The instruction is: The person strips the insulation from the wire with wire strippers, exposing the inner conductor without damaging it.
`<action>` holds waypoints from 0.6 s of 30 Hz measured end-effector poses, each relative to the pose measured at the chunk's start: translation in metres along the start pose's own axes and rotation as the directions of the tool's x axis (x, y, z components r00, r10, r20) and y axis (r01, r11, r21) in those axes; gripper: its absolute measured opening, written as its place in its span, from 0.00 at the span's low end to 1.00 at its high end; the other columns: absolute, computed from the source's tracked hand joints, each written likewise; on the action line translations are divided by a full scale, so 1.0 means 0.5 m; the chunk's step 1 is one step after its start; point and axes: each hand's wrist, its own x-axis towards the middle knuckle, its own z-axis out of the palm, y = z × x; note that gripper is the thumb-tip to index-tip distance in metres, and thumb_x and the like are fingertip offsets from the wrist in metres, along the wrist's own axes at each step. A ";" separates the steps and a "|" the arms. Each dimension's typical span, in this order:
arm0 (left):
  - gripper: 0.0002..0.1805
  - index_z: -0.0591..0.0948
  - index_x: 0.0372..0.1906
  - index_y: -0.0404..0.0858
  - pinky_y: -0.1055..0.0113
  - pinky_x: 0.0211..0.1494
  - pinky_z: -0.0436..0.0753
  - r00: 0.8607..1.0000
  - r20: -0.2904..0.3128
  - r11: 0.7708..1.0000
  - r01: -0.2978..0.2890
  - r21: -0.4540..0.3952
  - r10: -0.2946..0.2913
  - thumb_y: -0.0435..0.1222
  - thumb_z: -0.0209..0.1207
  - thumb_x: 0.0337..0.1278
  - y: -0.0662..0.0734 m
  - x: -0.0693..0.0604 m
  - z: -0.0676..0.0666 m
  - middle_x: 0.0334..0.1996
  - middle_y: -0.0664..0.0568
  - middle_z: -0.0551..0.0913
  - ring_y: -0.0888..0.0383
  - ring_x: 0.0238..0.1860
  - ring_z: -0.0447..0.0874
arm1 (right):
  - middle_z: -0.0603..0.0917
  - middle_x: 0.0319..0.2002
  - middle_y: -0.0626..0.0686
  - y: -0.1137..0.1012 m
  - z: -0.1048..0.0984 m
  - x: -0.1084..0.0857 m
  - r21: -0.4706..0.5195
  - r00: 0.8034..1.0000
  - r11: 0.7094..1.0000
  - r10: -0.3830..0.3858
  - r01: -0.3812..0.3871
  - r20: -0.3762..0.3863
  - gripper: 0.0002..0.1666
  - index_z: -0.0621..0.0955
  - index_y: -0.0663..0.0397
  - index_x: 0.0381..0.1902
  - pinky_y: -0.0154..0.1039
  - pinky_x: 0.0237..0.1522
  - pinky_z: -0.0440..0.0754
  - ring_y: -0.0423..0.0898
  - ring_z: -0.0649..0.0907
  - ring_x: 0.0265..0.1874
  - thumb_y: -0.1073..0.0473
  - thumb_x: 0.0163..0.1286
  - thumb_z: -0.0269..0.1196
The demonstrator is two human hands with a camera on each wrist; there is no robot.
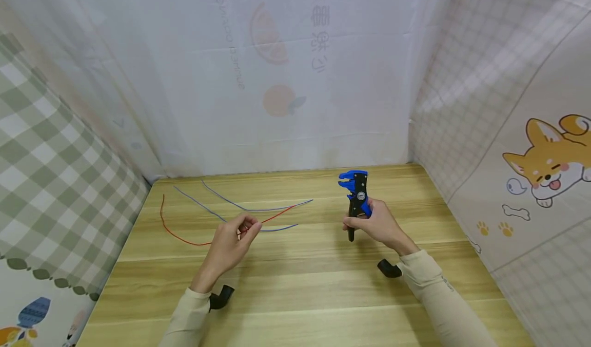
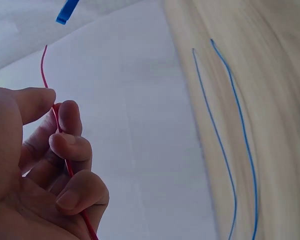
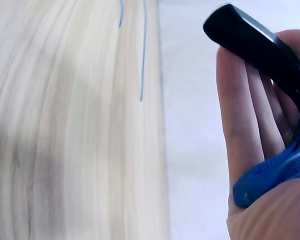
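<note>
My left hand (image 1: 232, 242) pinches a red wire (image 1: 277, 214) between thumb and fingers. One end of that wire (image 2: 43, 70) sticks out past the thumb in the left wrist view, while its tail curves off to the left in the head view. In my right hand (image 1: 380, 226) is a blue and black wire stripper (image 1: 360, 195), held upright by its handles with the blue jaws on top, facing left. The right wrist view shows its black handle (image 3: 255, 42) and blue handle (image 3: 270, 175) against the palm and fingers. Wire and tool are apart.
Two blue wires lie on the wooden table (image 1: 295, 295), one farther back (image 1: 249, 210) and one (image 1: 281, 229) passing behind my left hand. White curtains (image 1: 208, 105) stand behind the table, with a checked cloth (image 1: 60, 126) left and a dog-print cloth (image 1: 489, 182) right.
</note>
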 end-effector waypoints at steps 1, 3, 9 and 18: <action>0.02 0.88 0.43 0.39 0.73 0.30 0.75 1.000 -0.003 1.000 -0.006 0.002 0.006 0.32 0.71 0.77 0.003 0.002 -0.003 0.29 0.57 0.87 0.70 0.28 0.74 | 0.98 0.41 0.54 -0.004 0.001 -0.002 0.015 1.000 1.000 -0.013 0.012 0.020 0.28 0.79 0.64 0.64 0.36 0.58 0.88 0.51 0.97 0.45 0.52 0.78 0.76; 0.02 0.89 0.42 0.40 0.73 0.30 0.75 1.000 -0.008 1.000 -0.016 0.006 0.016 0.31 0.71 0.76 0.008 0.006 -0.009 0.29 0.57 0.87 0.70 0.28 0.74 | 0.97 0.42 0.54 -0.013 0.002 -0.005 0.056 0.998 0.998 -0.036 0.033 0.059 0.25 0.81 0.67 0.59 0.37 0.58 0.91 0.51 0.97 0.45 0.53 0.79 0.75; 0.04 0.89 0.40 0.41 0.74 0.27 0.71 0.999 -0.031 0.999 -0.036 -0.014 0.035 0.31 0.73 0.74 0.027 0.012 -0.023 0.26 0.59 0.84 0.70 0.24 0.70 | 0.96 0.43 0.55 -0.036 0.014 -0.013 0.207 0.980 0.975 -0.118 0.084 0.159 0.21 0.79 0.73 0.57 0.44 0.56 0.95 0.50 0.97 0.43 0.60 0.81 0.72; 0.10 0.87 0.33 0.44 0.77 0.27 0.68 0.994 -0.089 0.998 -0.059 -0.008 0.058 0.31 0.75 0.70 0.048 0.014 -0.033 0.20 0.61 0.77 0.71 0.22 0.67 | 0.91 0.44 0.58 -0.068 0.038 -0.025 0.286 0.929 0.947 -0.230 0.145 0.290 0.19 0.76 0.66 0.66 0.49 0.57 0.94 0.54 0.95 0.43 0.65 0.85 0.66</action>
